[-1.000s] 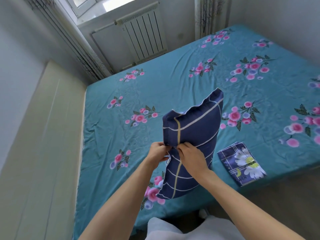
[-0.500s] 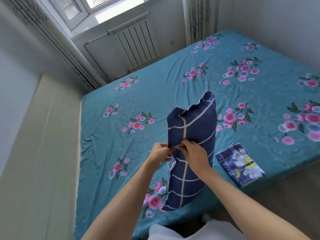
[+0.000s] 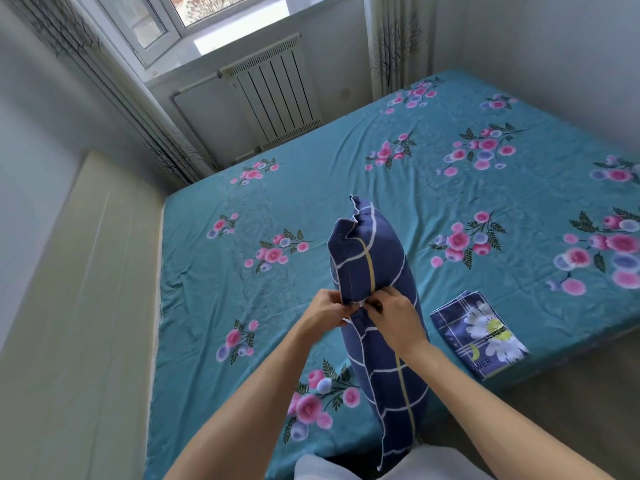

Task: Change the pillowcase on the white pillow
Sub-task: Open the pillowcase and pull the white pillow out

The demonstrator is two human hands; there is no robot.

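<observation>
A pillow in a navy pillowcase (image 3: 372, 258) with white and yellow grid lines stands upright on edge at the near side of the bed. My left hand (image 3: 323, 311) pinches the case's side seam at mid-height. My right hand (image 3: 393, 311) pinches the same seam just to the right, fingertips almost meeting the left hand's. A sliver of white shows at the seam between my fingers. A folded navy pillowcase (image 3: 479, 332) printed with white daisies lies flat on the bed to the right, apart from both hands.
The bed (image 3: 346, 188) wears a teal sheet with pink flowers and fills most of the view. A beige panel (image 3: 76, 306) runs along its left side. A white radiator (image 3: 273, 98) and window sit behind the bed. Grey floor (image 3: 571, 386) is at lower right.
The pillow has turned more edge-on and stands straighter. Both hands stay pinched on its side seam. My head has tilted up, showing more window.
</observation>
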